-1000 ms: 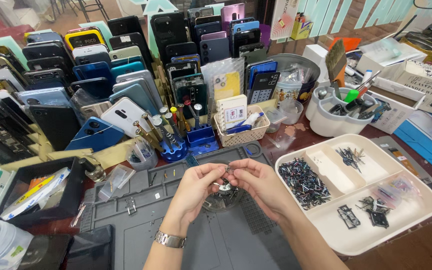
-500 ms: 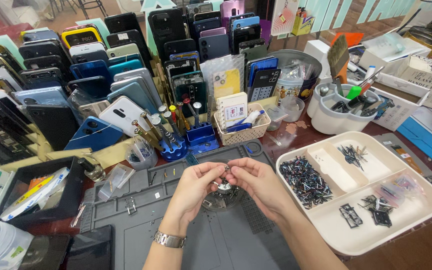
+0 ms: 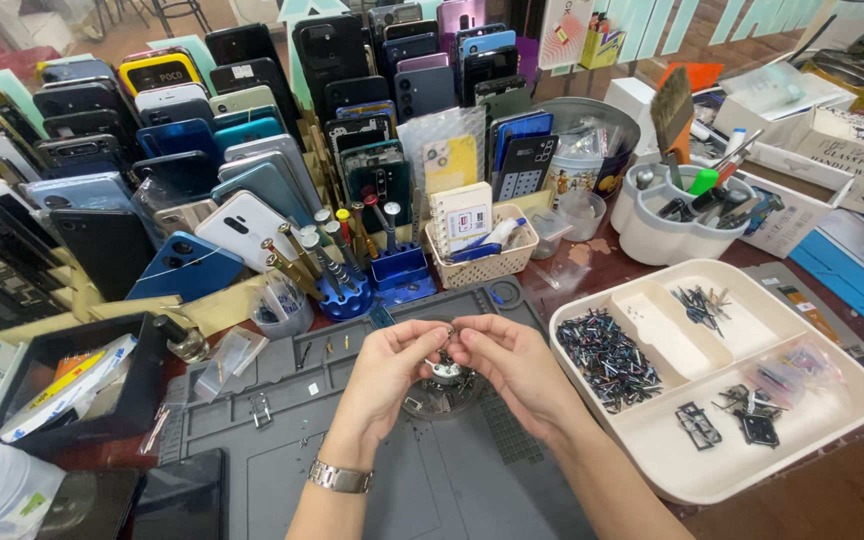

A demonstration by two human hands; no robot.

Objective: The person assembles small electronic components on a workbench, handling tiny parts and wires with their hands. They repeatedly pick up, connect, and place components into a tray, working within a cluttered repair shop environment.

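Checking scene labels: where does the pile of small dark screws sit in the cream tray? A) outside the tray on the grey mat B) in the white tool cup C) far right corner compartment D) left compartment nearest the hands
D: the pile of small dark screws fills the left compartment of the cream tray, the one closest to the right hand; the other compartments hold only a few scattered parts.

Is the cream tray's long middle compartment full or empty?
Empty: the cream tray's long middle compartment shows only bare plastic.
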